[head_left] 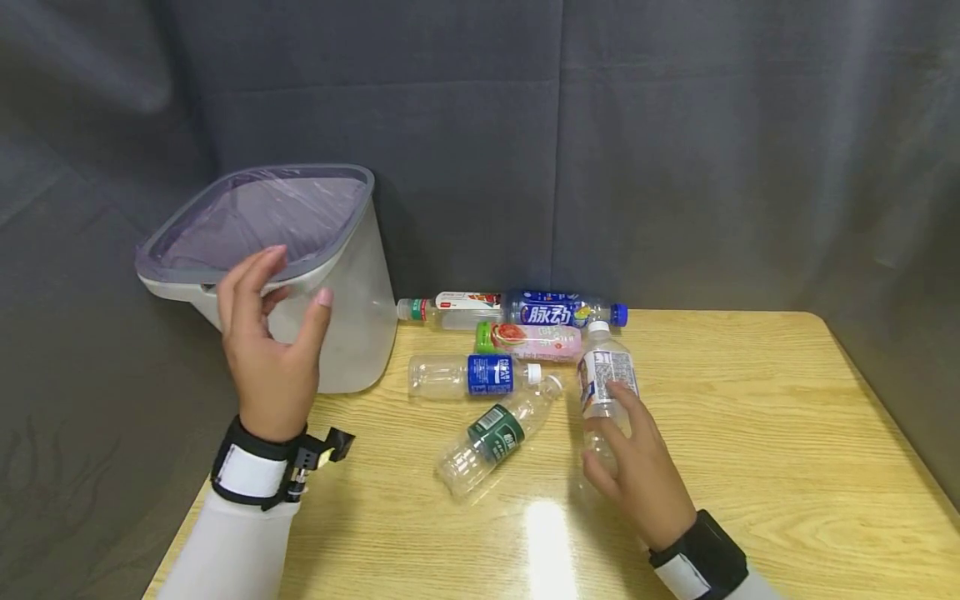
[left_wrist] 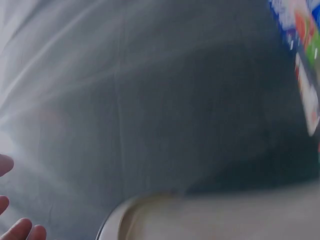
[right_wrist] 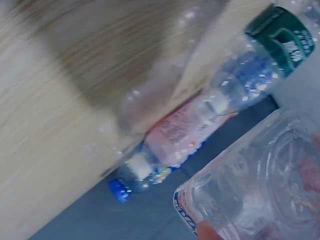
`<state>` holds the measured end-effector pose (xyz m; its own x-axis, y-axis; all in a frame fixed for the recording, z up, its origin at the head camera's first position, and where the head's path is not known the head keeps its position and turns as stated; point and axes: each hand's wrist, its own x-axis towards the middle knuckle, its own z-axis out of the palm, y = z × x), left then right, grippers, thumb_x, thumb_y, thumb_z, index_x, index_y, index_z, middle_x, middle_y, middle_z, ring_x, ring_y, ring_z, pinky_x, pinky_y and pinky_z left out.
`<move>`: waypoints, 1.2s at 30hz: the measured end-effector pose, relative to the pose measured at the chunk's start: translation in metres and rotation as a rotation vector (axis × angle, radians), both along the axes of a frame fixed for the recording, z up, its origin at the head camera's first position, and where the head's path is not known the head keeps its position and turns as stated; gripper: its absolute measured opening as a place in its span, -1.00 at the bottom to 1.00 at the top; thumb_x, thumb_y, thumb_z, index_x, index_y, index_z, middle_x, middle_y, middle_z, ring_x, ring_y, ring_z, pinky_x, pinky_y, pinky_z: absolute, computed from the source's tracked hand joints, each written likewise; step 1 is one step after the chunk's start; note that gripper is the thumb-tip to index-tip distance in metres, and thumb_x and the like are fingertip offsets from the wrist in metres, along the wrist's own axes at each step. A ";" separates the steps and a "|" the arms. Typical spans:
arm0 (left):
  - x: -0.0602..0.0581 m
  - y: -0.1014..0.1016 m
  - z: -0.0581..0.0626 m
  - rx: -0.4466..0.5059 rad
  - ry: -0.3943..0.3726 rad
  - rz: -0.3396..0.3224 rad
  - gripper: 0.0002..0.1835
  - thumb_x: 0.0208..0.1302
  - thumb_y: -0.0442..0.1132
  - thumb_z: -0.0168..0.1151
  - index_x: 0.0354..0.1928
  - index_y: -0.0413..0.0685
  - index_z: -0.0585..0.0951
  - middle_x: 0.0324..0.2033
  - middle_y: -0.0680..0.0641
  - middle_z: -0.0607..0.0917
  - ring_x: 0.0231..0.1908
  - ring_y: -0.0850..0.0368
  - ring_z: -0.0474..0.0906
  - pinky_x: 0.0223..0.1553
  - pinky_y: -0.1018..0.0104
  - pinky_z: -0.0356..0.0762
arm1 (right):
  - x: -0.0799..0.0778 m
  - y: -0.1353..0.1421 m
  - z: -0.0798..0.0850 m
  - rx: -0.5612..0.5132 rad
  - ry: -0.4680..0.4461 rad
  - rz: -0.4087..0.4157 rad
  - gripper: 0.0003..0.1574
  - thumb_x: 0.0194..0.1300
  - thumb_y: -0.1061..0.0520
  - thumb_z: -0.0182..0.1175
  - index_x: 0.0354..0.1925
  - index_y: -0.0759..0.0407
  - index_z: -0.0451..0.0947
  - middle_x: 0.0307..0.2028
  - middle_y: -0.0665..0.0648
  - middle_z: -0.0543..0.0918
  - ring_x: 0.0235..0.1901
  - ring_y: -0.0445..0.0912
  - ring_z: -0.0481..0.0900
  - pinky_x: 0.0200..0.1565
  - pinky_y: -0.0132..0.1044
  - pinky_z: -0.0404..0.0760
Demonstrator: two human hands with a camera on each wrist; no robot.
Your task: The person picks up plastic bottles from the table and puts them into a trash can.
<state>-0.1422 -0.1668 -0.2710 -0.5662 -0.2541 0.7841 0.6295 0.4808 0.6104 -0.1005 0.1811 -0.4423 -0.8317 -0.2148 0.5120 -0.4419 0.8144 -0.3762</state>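
My right hand (head_left: 637,467) holds a clear plastic bottle (head_left: 607,375) with a white cap and a printed white label, around its lower half. In the right wrist view the base of that bottle (right_wrist: 250,195) fills the lower right, with a fingertip at its side. My left hand (head_left: 273,358) is raised in front of the bin (head_left: 352,325), its fingers bent and the thumb apart, holding nothing. Between the hands, a green-labelled bottle (head_left: 498,433) lies slanted on the table. Behind it lies a clear bottle with a blue label (head_left: 491,375).
A pink bottle (head_left: 543,342) with a green end lies farther back. Along the back edge are a blue-capped bottle (head_left: 555,313) and a white-labelled bottle (head_left: 468,310). The lined bin stands at the left. Dark curtain (head_left: 675,167) hangs behind the wooden table (head_left: 750,433).
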 end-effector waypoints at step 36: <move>0.023 0.115 -0.144 0.139 -1.016 -0.726 -0.12 0.24 0.20 0.15 0.47 0.17 -0.03 0.26 -0.13 0.41 0.01 0.05 0.61 -0.08 0.19 0.63 | 0.056 -0.064 0.007 -0.034 0.266 0.356 -0.72 0.25 -0.05 0.18 -0.14 0.04 0.58 0.30 0.35 0.35 0.30 0.22 0.29 0.45 -0.25 0.01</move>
